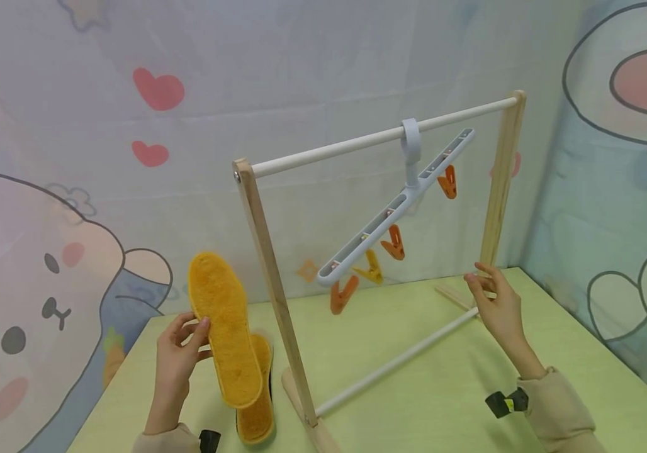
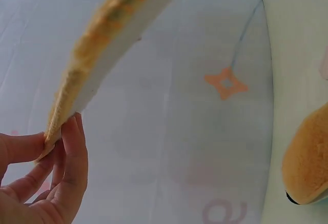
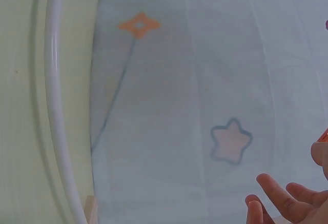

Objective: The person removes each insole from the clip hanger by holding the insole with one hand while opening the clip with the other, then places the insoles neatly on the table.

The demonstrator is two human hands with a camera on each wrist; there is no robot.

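Observation:
My left hand (image 1: 179, 346) pinches a fuzzy yellow insole (image 1: 224, 327) by its left edge, thumb on the plush face and fingers behind. In the left wrist view the same insole (image 2: 87, 49) appears nearly edge-on between the thumb and fingers. A second yellow insole (image 1: 255, 421) lies on the table, partly hidden behind the held one. My right hand (image 1: 499, 308) is in the air in front of the rack's right post, fingers loosely bent and holding nothing. A grey-blue clip hanger (image 1: 411, 192) hangs from the rack's top bar, with orange clips (image 1: 343, 294) and a yellow clip (image 1: 373, 267) below it.
The drying rack has a white top bar (image 1: 329, 149), wooden posts (image 1: 269, 264) and a white lower bar (image 1: 397, 365). It stands on a pale green table (image 1: 414, 402). Behind hangs a cartoon-printed cloth (image 1: 301, 75). The hanger sits at a slant to the bar.

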